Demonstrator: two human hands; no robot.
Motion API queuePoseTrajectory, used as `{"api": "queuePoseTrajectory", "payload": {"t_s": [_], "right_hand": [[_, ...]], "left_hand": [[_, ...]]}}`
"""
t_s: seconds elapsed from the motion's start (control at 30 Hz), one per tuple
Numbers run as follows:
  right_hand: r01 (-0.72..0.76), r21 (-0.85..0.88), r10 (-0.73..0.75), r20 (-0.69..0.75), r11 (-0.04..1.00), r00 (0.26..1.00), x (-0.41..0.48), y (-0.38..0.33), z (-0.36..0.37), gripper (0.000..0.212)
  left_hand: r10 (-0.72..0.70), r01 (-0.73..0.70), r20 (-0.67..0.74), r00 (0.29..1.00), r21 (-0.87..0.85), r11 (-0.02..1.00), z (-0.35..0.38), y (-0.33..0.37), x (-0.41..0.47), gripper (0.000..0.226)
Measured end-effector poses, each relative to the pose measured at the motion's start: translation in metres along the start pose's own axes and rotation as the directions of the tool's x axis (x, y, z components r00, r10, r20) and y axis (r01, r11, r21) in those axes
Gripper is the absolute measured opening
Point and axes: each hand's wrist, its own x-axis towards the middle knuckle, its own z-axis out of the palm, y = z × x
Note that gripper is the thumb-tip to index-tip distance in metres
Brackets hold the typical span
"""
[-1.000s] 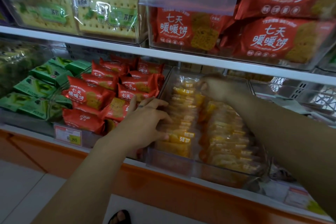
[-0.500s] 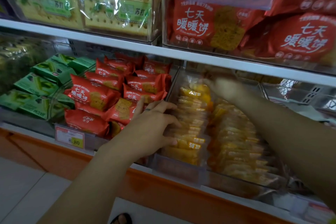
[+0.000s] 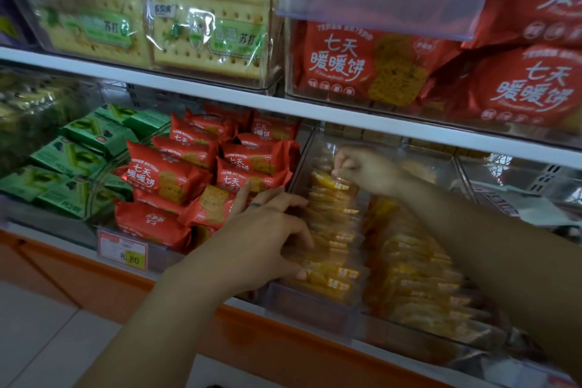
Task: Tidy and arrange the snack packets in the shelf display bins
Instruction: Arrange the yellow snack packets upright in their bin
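On the lower shelf, green packets [image 3: 78,161] fill the far-left bin, and next to them lie red packets [image 3: 176,173] in a loose heap above a price tag [image 3: 122,250]. The left hand [image 3: 261,239] reaches over the wall of the clear bin [image 3: 310,309]. Its fingers are spread and curved across the tops of the yellow packets [image 3: 330,230], and its thumb presses the front one, so the front of the left row is gripped between them.

These packets stand on edge, one behind another. The row's long axis runs from the front of the bin to the back, and the printed "58" corners face forward and right. The right hand [image 3: 365,168] is at the back of this row, its fingertips pinching the top edge of a rear packet. A second row [image 3: 415,261] lies to the right in the same bin, leaning more.

Half a second ago the right hand was blurred at the back of the bin. Now it has settled on the left row's rear packet. The left hand keeps its place.
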Motion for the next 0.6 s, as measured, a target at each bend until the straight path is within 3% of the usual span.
{"api": "queuePoseTrajectory", "payload": {"t_s": [0.17, 0.3, 0.43, 0.6], "right_hand": [[0.022, 0.014, -0.023, 0.118, 1.000, 0.993, 0.005, -0.005, -0.012, 0.024], [-0.065, 0.049, 0.064, 0.021, 0.997, 0.998, 0.010, 0.007, -0.019, 0.048], [-0.039, -0.143, 0.046, 0.047, 0.989, 0.998, 0.002, 0.028, -0.025, 0.037], [0.025, -0.190, -0.029, -0.016, 0.981, 0.999, 0.007, 0.025, -0.013, 0.025]], "left_hand": [[-0.001, 0.001, -0.007, 1.000, 0.022, 1.000, 0.000, 0.000, 0.000, 0.032], [-0.007, 0.009, -0.042, 0.999, 0.054, 0.998, 0.001, 0.001, 0.002, 0.032], [-0.007, 0.011, -0.064, 0.998, 0.064, 0.998, 0.003, 0.002, 0.003, 0.034], [-0.008, 0.010, -0.060, 0.998, 0.036, 0.999, 0.002, 0.003, 0.002, 0.032]]}}
